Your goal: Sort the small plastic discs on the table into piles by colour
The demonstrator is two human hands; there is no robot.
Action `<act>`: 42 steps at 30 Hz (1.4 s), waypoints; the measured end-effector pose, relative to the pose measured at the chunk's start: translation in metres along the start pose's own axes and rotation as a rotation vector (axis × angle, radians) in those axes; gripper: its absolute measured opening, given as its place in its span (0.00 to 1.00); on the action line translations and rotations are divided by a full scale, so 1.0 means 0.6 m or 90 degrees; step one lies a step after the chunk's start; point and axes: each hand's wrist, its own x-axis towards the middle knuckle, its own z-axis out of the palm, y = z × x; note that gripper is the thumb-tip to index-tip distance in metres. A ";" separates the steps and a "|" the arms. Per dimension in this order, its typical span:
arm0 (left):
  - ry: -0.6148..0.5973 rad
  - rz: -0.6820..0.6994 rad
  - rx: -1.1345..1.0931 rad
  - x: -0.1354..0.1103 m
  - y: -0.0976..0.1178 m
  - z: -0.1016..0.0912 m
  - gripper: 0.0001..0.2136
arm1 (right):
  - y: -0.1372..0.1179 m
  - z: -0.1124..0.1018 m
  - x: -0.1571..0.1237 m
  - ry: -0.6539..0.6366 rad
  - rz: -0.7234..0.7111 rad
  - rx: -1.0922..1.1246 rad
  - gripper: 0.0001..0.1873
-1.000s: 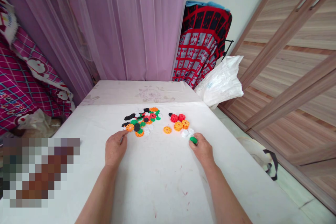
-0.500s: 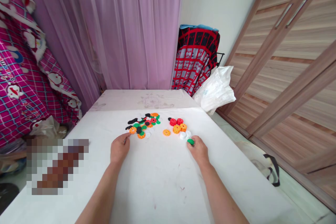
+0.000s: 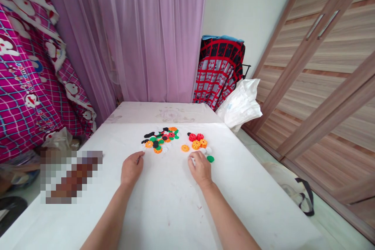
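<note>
A mixed pile of plastic snowflake discs (image 3: 161,138) in orange, green, black, red and white lies on the white-covered table (image 3: 164,203). My left hand (image 3: 132,167) rests just in front of that pile, fingers pinched together; a small dark edge shows at the fingertips, too little to name. To the right, discs are grouped by colour: red discs (image 3: 196,137), orange discs (image 3: 199,144) and white discs (image 3: 208,150). A green disc (image 3: 210,159) lies by itself in front of them. Beside it my right hand (image 3: 200,167) hovers, fingers bent and slightly apart, apparently holding nothing.
One orange disc (image 3: 185,148) lies between the pile and the groups. A white plastic bag (image 3: 241,103) stands past the table's right edge, near a wooden wardrobe (image 3: 322,74). Purple curtains (image 3: 155,39) hang behind the table. A blurred-out patch (image 3: 73,177) covers the table's left side.
My right hand has let go of the green disc, which now lies on the table, and has moved left. My left hand stays almost in place. The view has shifted slightly.
</note>
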 end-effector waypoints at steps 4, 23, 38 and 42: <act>-0.011 -0.003 0.001 0.000 0.001 0.001 0.17 | -0.093 0.076 0.027 -0.106 -0.144 0.037 0.05; 0.006 -0.052 -0.070 0.036 -0.008 0.031 0.15 | -0.083 0.175 0.139 -0.097 -0.054 0.141 0.13; -0.004 0.001 -0.099 0.029 -0.007 0.032 0.15 | -0.079 0.170 0.126 -0.071 -0.047 0.099 0.09; -0.002 -0.003 -0.103 0.030 -0.004 0.030 0.15 | -0.097 0.153 0.103 -0.121 -0.083 0.123 0.07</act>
